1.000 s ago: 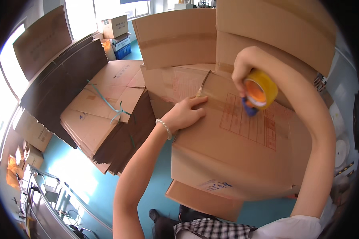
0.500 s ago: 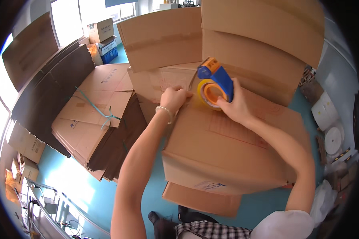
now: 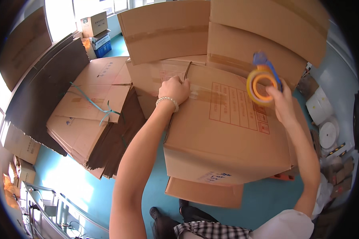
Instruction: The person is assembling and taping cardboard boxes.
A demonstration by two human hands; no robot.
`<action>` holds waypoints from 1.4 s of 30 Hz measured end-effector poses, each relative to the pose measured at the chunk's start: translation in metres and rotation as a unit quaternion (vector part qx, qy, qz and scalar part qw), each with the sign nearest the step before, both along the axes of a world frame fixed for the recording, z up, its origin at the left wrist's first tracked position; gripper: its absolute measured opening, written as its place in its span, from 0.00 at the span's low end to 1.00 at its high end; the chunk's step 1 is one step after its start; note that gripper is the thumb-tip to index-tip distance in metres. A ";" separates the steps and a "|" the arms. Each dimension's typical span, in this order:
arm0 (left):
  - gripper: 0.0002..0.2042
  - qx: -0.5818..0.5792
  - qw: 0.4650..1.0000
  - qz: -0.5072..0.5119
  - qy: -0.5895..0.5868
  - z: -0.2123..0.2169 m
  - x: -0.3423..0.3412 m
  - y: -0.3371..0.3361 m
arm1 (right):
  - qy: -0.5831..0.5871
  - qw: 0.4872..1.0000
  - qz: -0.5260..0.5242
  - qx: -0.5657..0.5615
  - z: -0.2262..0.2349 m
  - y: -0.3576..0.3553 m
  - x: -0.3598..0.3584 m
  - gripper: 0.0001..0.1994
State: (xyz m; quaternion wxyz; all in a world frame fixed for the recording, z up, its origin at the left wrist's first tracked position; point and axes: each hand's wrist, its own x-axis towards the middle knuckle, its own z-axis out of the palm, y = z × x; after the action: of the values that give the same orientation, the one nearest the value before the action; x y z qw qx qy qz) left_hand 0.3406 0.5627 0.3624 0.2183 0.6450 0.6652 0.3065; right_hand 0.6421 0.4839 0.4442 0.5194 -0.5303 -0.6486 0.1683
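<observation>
A large closed cardboard box [image 3: 227, 147] lies in front of me, with a red printed panel on its top. My right hand [image 3: 282, 101] grips a blue tape dispenser [image 3: 272, 71] with a yellow-orange tape roll [image 3: 251, 88], held above the right part of the box and smeared by motion. From the left edge, a shiny strip of clear tape [image 3: 207, 95] runs across the box top towards the dispenser. My left hand [image 3: 174, 91], a beaded bracelet on its wrist, is closed against the box's left edge at the tape's end. Its fingertips are hidden.
Left of the box stands a stack of flattened cartons [image 3: 87, 99] tied with green strapping. Upright cardboard sheets [image 3: 167, 32] rise behind. White rolls [image 3: 320, 107] stand along the right wall. A metal frame cart [image 3: 64, 207] is at the lower left.
My right hand has carried the tape dispenser rightwards across the box top, baring the strip of tape and the printed panel. The left hand stays at the left edge, its fingers more curled.
</observation>
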 end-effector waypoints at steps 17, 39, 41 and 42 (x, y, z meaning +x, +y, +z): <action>0.25 -0.023 0.993 -0.035 0.108 -0.003 0.013 0.013 | 0.025 0.979 -0.204 0.006 -0.028 -0.133 0.150 0.19; 0.12 0.528 0.819 0.106 0.195 0.054 -0.007 -0.398 | 0.598 0.746 -0.239 0.169 -0.193 -0.390 0.148 0.26; 0.21 0.443 0.845 -0.288 -0.081 0.014 0.015 -0.452 | 0.597 0.752 -0.247 0.127 -0.224 -0.387 0.178 0.26; 0.14 0.419 0.789 -0.382 -0.235 -0.014 0.036 -0.459 | 0.589 0.758 -0.264 0.092 -0.236 -0.389 0.190 0.26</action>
State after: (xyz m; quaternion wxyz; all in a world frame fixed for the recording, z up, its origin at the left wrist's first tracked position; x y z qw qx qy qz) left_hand 0.3762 0.1035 0.3487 0.1752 0.7827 0.0988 0.5890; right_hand 0.8319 0.0949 0.2081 0.8690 -0.4266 -0.0608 0.2431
